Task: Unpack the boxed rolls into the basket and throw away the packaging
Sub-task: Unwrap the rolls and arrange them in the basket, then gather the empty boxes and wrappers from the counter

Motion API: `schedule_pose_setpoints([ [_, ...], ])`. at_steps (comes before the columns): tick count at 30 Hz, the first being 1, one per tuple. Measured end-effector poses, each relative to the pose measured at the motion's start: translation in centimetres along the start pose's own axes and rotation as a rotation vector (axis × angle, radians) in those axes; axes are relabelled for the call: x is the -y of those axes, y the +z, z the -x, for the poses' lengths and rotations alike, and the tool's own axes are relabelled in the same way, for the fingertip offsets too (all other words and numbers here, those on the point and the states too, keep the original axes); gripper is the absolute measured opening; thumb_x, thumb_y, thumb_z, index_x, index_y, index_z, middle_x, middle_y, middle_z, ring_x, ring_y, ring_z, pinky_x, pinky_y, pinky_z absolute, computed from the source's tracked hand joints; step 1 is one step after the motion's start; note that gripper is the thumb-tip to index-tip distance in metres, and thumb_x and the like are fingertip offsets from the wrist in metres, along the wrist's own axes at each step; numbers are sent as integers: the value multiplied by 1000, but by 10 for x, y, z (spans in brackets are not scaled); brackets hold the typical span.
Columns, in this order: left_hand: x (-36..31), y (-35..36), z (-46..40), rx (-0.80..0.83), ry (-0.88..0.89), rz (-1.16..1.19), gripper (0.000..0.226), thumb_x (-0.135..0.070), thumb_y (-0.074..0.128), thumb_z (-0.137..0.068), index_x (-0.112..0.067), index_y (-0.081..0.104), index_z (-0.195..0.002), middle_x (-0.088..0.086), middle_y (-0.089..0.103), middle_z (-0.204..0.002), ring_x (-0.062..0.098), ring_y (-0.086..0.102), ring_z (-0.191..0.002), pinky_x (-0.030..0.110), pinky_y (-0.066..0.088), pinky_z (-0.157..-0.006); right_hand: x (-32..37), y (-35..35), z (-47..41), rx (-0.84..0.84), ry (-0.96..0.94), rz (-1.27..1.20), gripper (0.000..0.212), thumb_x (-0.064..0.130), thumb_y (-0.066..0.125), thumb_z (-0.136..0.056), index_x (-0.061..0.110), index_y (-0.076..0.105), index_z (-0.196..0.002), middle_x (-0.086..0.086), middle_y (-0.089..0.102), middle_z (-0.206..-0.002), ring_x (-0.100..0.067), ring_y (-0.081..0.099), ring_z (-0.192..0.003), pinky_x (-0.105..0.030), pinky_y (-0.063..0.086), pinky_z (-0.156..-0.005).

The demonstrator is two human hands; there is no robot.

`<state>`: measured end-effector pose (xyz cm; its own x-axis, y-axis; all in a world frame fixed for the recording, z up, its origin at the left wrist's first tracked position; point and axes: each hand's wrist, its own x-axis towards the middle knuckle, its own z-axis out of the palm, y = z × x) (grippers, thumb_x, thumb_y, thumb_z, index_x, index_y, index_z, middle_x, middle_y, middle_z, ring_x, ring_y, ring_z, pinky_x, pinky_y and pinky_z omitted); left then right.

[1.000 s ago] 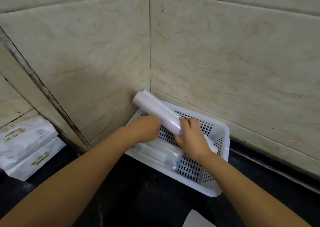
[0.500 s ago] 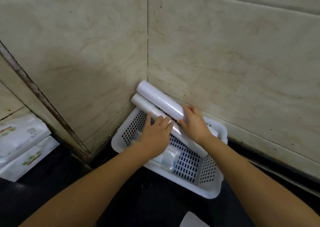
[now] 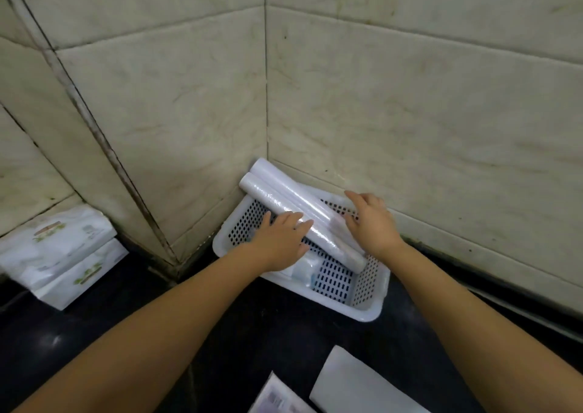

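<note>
At frame centre, my white perforated plastic basket (image 3: 367, 302) holds two glossy white rolls (image 3: 293, 204) (far ends overhanging its rim). My left hand (image 3: 280, 242) lies flat, fingers spread, against them; my right hand (image 3: 372, 223) rests uncurled alongside.

A home kitchen or utility corner: marbled wall tiles (image 3: 410, 113), dark countertop (image 3: 268, 334), stacked tissue packs (image 3: 60, 252).

Two long white rolls (image 3: 293, 204) lie side by side, slanting across a white perforated basket (image 3: 366, 296) (their upper ends jutting past its rim into the wall corner). Flattened white packaging (image 3: 356, 384) lies nearby.
</note>
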<state>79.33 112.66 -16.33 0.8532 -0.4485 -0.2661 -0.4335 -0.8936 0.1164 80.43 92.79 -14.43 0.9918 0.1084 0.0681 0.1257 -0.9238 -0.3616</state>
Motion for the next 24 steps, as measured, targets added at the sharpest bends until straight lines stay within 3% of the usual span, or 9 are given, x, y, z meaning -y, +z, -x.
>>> schedule_pose_setpoints([
  [3,-22,-8,33,-83,143,68,56,-39,37,-98,-22,20,-148,6,20,-157,22,14,-145,48,12,-118,-17,-24,39,-37,11,-96,41,16,48,-94,11,46,-135,-15,52,-127,-29,48,-115,-40,41,-99],
  [5,-40,-8,62,-159,253,185,49,-35,42,-97,-19,35,-143,6,36,-149,21,30,-138,40,23,-115,-31,-35,71,-46,43,-165,24,15,48,-93,12,60,-113,-13,62,-107,-23,57,-89,-33,46,-75],
  [7,-60,-2,92,-172,341,270,42,-33,46,-94,-17,48,-133,5,51,-135,18,44,-124,36,36,-107,-46,-40,104,30,108,-204,17,15,48,-91,14,64,-87,-8,67,-81,-21,60,-68,-27,44,-57],
  [9,-76,12,115,-111,392,270,38,-36,48,-93,-19,53,-127,1,56,-125,15,51,-113,36,44,-98,-60,-37,130,219,192,-213,20,16,49,-88,16,63,-74,-2,67,-68,-18,64,-63,-20,47,-54],
  [11,-90,33,136,8,416,211,42,-41,48,-92,-21,50,-130,0,54,-126,15,50,-113,35,45,-96,-70,-26,156,537,238,-144,21,25,51,-88,14,67,-82,-4,71,-79,-18,66,-71,-24,51,-67],
  [14,-104,66,154,179,430,110,57,-48,52,-89,-21,43,-137,3,48,-135,20,45,-120,35,39,-101,-73,-2,190,884,222,101,48,56,49,-85,18,60,-112,0,62,-113,-16,59,-98,-29,47,-87],
  [17,-109,90,162,273,407,18,72,-55,58,-81,-22,35,-141,4,44,-140,24,40,-126,40,33,-107,-73,20,215,827,252,74,54,57,58,-80,17,53,-116,-3,59,-120,-18,57,-102,-27,45,-79],
  [20,-108,107,168,252,379,-81,75,-51,62,-80,-23,30,-142,3,43,-141,24,39,-128,39,24,-112,-73,33,229,742,282,59,56,42,63,-83,12,47,-127,-8,54,-132,-23,54,-115,-30,46,-89],
  [24,-107,115,175,176,345,-92,65,-44,60,-80,-23,35,-136,2,47,-135,24,42,-123,36,23,-109,-70,32,245,747,317,25,30,30,58,-84,15,60,-109,-5,62,-113,-20,59,-96,-25,46,-74],
])
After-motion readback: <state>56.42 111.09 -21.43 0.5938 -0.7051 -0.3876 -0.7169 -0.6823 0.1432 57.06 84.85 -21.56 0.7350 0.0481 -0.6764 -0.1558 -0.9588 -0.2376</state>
